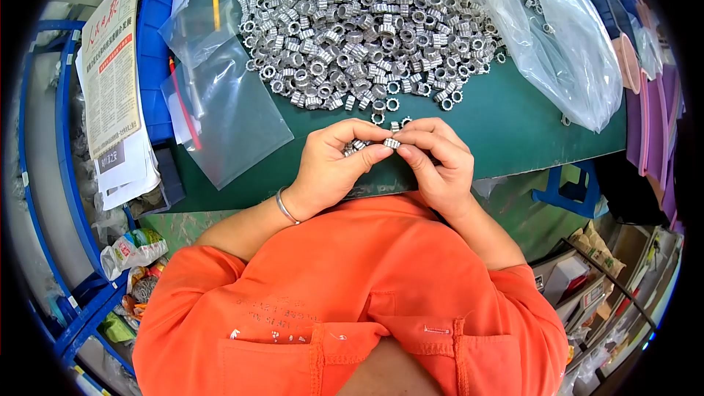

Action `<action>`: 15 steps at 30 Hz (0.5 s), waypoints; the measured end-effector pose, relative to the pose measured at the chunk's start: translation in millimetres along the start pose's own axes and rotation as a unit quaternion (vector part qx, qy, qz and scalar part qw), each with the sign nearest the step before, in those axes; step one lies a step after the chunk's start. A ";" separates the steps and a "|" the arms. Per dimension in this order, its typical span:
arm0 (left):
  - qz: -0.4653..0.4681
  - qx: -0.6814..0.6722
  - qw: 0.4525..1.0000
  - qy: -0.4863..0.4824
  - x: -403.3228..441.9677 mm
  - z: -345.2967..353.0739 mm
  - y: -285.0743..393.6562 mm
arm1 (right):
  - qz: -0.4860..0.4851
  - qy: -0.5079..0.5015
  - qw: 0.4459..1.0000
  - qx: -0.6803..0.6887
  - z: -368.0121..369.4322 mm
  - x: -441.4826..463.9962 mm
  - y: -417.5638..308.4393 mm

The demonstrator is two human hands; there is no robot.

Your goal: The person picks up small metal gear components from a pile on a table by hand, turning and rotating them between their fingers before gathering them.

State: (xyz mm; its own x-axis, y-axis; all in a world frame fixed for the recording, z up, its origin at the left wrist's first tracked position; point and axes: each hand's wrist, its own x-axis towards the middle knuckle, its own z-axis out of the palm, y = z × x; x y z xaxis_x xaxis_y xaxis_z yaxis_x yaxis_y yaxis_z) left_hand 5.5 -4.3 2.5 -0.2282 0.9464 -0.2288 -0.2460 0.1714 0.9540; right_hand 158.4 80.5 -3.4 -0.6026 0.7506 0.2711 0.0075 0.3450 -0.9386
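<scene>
A small silver toothed metal ring (392, 144) is pinched between the fingertips of both hands, just above the table's near edge. My left hand (331, 160) closes on it from the left with thumb and index finger. From the other side, my right hand (446, 165) grips it with thumb and fingertips. More rings (356, 146) show in the gap between my left thumb and index finger; whether they lie in the palm or on the table I cannot tell. Beyond the hands spreads a large pile of similar metal rings (367, 29), with a few loose ones (393, 104) at its near edge.
Flat clear plastic bags (242, 121) lie left of the pile on the green table (513, 143). At the right, a clear bag (565, 59) contains some rings. A newspaper (114, 66) and blue bin (154, 59) stand at the left. A blue stool (572, 191) is below the table.
</scene>
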 end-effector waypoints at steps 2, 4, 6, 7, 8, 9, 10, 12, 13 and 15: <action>0.013 0.006 1.000 -0.001 0.4 -0.8 -1.9 | -0.007 -0.001 1.000 -0.005 -0.7 0.5 0.0; 0.044 0.022 0.999 -0.006 1.0 -1.4 -3.3 | -0.016 -0.007 1.000 -0.024 -1.8 1.6 -1.3; 0.030 0.003 1.000 -0.010 0.9 -2.3 0.3 | -0.015 0.016 0.999 -0.043 -6.5 1.2 2.7; 0.016 -0.015 1.000 -0.014 1.0 -3.5 2.7 | -0.015 0.038 0.997 -0.062 -10.2 1.9 5.4; 0.017 -0.015 1.000 -0.013 1.2 -5.3 4.9 | -0.002 0.056 0.995 -0.087 -15.2 3.4 7.9; -0.033 -0.093 0.995 -0.006 1.5 -7.5 6.8 | 0.002 0.065 0.990 -0.129 -21.2 6.2 7.6; -0.083 -0.172 0.982 0.001 1.4 -9.8 7.5 | 0.008 0.063 0.986 -0.151 -25.1 7.6 7.6; -0.091 -0.215 0.972 -0.009 1.6 -17.1 6.5 | -0.015 0.046 0.983 -0.178 -28.9 9.0 13.1; -0.098 -0.257 0.961 -0.020 1.8 -19.4 5.8 | -0.014 0.044 0.983 -0.179 -28.1 7.8 12.1; -0.114 -0.272 0.956 -0.009 1.4 -18.0 9.2 | -0.006 -0.039 0.965 -0.259 -19.7 8.7 5.3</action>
State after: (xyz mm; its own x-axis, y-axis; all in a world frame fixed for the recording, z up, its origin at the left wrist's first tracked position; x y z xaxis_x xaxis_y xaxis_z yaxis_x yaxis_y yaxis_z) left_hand -14.0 -6.2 7.5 -0.0960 0.9066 -0.4109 -0.7417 0.2101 0.6370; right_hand 168.9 99.9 -1.8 -0.6628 0.7073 0.2458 0.3854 0.6037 -0.6978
